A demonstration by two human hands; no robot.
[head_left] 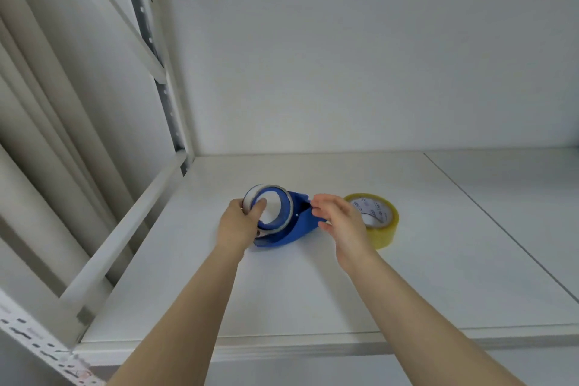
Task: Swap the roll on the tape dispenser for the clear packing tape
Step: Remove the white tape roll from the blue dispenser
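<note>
the old roll (268, 205) sits tilted on the blue dispenser (289, 226) at mid shelf (470, 260), the left hand (241, 222) pinching its rim, the right hand (340, 218) half open beside the dispenser, apparently holding nothing, so steady the dispenser while lifting, clear tape (377, 219) waiting just right.

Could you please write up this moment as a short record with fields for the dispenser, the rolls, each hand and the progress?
surface: white shelf
dispenser: blue tape dispenser, lying on the shelf
mounted roll: old roll, still at the dispenser
spare roll: clear packing tape, flat on the shelf, right of the dispenser
left hand: gripping the old roll
right hand: fingers open at the dispenser body
progress: swap not yet done
</note>
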